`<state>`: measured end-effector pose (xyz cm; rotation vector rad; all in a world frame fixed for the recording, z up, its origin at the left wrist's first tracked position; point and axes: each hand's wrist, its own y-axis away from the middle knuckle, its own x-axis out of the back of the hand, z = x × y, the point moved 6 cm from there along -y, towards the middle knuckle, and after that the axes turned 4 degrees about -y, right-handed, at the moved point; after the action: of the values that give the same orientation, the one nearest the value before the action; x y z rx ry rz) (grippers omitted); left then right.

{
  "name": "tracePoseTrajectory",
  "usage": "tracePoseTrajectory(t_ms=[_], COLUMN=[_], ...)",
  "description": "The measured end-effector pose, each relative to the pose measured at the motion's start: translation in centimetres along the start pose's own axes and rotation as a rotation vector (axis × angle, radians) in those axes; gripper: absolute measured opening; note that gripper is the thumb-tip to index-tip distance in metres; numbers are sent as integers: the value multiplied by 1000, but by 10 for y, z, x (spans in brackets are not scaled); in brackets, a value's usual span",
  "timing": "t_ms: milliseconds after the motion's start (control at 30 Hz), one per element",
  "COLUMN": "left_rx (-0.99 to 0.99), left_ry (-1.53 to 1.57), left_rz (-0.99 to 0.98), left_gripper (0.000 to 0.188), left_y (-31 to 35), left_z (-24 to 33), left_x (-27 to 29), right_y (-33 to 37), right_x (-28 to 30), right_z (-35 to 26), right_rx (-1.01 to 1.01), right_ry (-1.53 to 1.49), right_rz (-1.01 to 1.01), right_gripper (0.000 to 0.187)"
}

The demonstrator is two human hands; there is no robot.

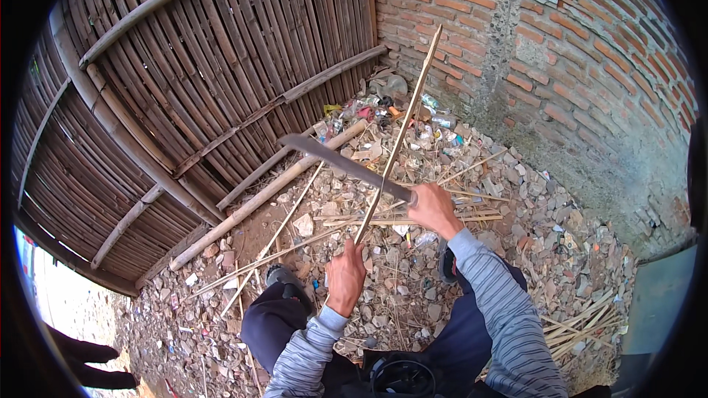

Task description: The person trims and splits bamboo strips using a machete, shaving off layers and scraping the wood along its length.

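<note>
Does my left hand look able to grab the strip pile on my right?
Probably not: the left hand grips a long strip, and the right forearm and right leg lie between that hand and the strip pile.

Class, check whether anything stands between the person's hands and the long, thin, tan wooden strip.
Nothing visible separates the left hand from the strip it grips. For the right hand, the dark, curved metal machete it holds lies between, crossing the strip.
</note>
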<state>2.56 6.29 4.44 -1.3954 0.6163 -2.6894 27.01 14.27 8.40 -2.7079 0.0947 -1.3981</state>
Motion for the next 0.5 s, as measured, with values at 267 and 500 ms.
tracePoseTrajectory(t_ms=[267, 500], left_rx=[-57, -102], left_ry=[58, 13], left_rz=[-11, -43], left_gripper=[19, 18], left_y=[22, 61], left_z=[5, -6], left_x=[9, 7], right_y=[-19, -12], right_x=[84, 120], right_z=[36, 91], right_rx=[-140, -218], right_ry=[64, 22], right_rz=[316, 456], right_gripper=[19, 23])
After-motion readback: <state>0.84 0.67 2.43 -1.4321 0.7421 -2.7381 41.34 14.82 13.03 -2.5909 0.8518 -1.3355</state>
